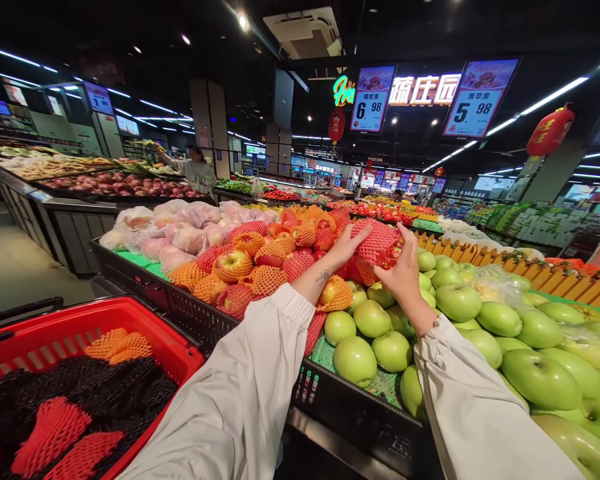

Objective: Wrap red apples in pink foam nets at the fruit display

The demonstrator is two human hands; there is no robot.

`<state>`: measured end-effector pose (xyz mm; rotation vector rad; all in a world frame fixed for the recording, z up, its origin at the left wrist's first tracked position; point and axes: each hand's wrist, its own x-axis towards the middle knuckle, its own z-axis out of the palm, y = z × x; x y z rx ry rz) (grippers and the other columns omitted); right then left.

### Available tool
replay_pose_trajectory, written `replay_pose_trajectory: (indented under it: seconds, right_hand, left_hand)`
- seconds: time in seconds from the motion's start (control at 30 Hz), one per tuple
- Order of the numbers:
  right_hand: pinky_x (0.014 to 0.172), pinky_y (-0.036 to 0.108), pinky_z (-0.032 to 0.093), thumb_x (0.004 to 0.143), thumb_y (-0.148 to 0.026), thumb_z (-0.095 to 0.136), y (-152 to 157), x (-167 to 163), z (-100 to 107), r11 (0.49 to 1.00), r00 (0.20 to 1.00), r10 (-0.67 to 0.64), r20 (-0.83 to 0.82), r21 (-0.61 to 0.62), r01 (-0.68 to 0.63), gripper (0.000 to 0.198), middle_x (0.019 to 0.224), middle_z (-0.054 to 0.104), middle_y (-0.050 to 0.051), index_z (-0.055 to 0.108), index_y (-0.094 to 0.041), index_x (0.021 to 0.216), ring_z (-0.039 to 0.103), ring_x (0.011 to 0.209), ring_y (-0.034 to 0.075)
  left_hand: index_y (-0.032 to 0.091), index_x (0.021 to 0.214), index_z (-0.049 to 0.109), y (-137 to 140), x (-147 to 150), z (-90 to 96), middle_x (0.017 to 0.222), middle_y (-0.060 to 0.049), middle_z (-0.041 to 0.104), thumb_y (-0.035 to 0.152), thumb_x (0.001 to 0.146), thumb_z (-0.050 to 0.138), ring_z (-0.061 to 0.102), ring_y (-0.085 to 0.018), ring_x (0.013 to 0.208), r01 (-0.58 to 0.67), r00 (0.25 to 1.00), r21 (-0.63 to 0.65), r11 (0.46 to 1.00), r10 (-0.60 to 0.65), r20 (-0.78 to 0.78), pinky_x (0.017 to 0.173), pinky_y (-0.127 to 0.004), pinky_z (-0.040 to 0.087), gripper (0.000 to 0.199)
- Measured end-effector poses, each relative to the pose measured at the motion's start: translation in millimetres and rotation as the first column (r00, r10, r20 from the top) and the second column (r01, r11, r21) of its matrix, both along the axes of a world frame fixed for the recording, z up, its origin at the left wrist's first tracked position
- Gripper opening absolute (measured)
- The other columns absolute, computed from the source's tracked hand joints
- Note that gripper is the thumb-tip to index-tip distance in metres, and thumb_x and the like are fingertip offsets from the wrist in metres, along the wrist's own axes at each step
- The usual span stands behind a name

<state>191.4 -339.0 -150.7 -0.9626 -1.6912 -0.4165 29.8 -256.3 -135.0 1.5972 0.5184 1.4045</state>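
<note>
Head view: both hands out over a supermarket fruit display, meeting on one red foam net sleeve (pixel 377 243) held up above the pile. Left hand (pixel 347 245) open, fingers flat along the sleeve's near-left side; right hand (pixel 404 267) cupped against its right end, thumb up — the pair pressing the sleeve, and what looks like a red apple inside it, from two sides, probably to pull the mesh snug or turn the fruit for a look; whether either grip fully closes, impossible to tell from here. Beneath and left of the left grip, netted red apples (pixel 260 263) heaped in orange and red sleeves, cushioning against bruises. Below and right of the right grip, bare green apples (pixel 460 303) packed skin to skin, one nudge from rolling. Beyond the left grip, bagged pale fruit (pixel 180 230) in plastic. Black crate rim (pixel 330 393) crossing under both forearms, the near limit of the worktop. Well back from the left grip, by the elbow, a red basket (pixel 75 327) with spare net sleeves (pixel 60 427) on dark mesh. Open air above the pile; floor aisle free far left. Price signs (pixel 475 97) hanging overhead, another person at a distant stand.
</note>
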Motion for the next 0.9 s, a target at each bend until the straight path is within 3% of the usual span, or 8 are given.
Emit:
replay_pose_trajectory:
  seconds: [0.2, 0.33, 0.5, 0.57, 0.63, 0.73, 0.9]
  right_hand:
    - [0.117, 0.061, 0.05, 0.079, -0.045, 0.075, 10, 7, -7, 0.987, 0.998, -0.021, -0.052, -0.161, 0.012, 0.085, 0.149, 0.06, 0.021, 0.046, -0.019, 0.154, 0.061, 0.135, 0.039]
    - [0.12, 0.064, 0.046, 0.073, -0.047, 0.08, 21, 15, -14, 0.983, 0.999, -0.042, -0.034, -0.179, 0.035, 0.098, 0.151, 0.057, 0.024, 0.043, -0.018, 0.158, 0.058, 0.139, 0.042]
    - [0.124, 0.07, 0.038, 0.067, -0.048, 0.082, 26, 12, -19, 0.966, 0.997, 0.028, 0.074, -0.258, -0.008, 0.128, 0.163, 0.046, 0.029, 0.017, -0.012, 0.171, 0.046, 0.151, 0.048]
    - [0.125, 0.067, 0.039, 0.074, -0.048, 0.073, 24, 8, -17, 0.961, 0.998, 0.06, 0.013, -0.27, -0.054, 0.116, 0.166, 0.045, 0.029, 0.019, -0.011, 0.17, 0.046, 0.154, 0.045]
    - [0.122, 0.061, 0.044, 0.085, -0.05, 0.06, 20, 4, -13, 0.966, 0.989, 0.052, -0.138, -0.244, -0.085, 0.091, 0.16, 0.054, 0.027, 0.033, -0.012, 0.163, 0.054, 0.147, 0.038]
    - [0.108, 0.052, 0.054, 0.095, -0.055, 0.046, 13, 2, -5, 0.98, 0.936, -0.039, -0.349, -0.194, -0.031, 0.059, 0.133, 0.072, 0.021, 0.057, -0.016, 0.139, 0.069, 0.119, 0.031]
    - [0.09, 0.046, 0.054, 0.094, -0.06, 0.043, 10, 7, -1, 0.966, 0.925, -0.127, -0.358, -0.255, 0.034, 0.045, 0.098, 0.078, 0.013, 0.066, -0.022, 0.093, 0.068, 0.088, 0.028]
  left_hand:
    - [0.019, 0.131, 0.06, -13, 1, -2.7, 0.137, -0.015, 0.07, 0.049, 0.082, 0.09, 0.067, -0.028, 0.126, 0.053, 0.97, 0.245, 0.968, 0.009, -0.244, 0.113, -0.044, 0.05, 0.065]
    - [0.022, 0.141, 0.063, -18, -7, 0.1, 0.145, -0.015, 0.064, 0.04, 0.073, 0.095, 0.062, -0.034, 0.135, -0.065, 0.925, 0.481, 0.874, 0.234, -0.299, 0.12, -0.05, 0.046, 0.077]
    - [0.029, 0.156, 0.056, -13, -20, 4.7, 0.152, -0.013, 0.058, 0.025, 0.076, 0.086, 0.059, -0.035, 0.139, -0.16, 0.817, 0.661, 0.733, 0.474, -0.329, 0.119, -0.05, 0.045, 0.086]
    - [0.028, 0.162, 0.05, -13, -22, 5.8, 0.156, -0.013, 0.057, 0.022, 0.075, 0.083, 0.056, -0.037, 0.141, -0.173, 0.773, 0.696, 0.697, 0.534, -0.343, 0.118, -0.051, 0.043, 0.094]
    - [0.026, 0.166, 0.046, -14, -23, 6.6, 0.16, -0.014, 0.056, 0.021, 0.076, 0.081, 0.054, -0.037, 0.142, -0.169, 0.745, 0.723, 0.67, 0.567, -0.351, 0.117, -0.051, 0.041, 0.097]
    - [0.027, 0.166, 0.045, -20, -22, 7.8, 0.163, -0.013, 0.055, 0.021, 0.08, 0.077, 0.051, -0.036, 0.144, -0.139, 0.737, 0.755, 0.64, 0.577, -0.353, 0.118, -0.05, 0.037, 0.092]
    - [0.034, 0.163, 0.05, -26, -19, 8.8, 0.163, -0.009, 0.057, 0.026, 0.082, 0.078, 0.046, -0.036, 0.146, -0.075, 0.749, 0.761, 0.644, 0.541, -0.383, 0.121, -0.054, 0.028, 0.087]
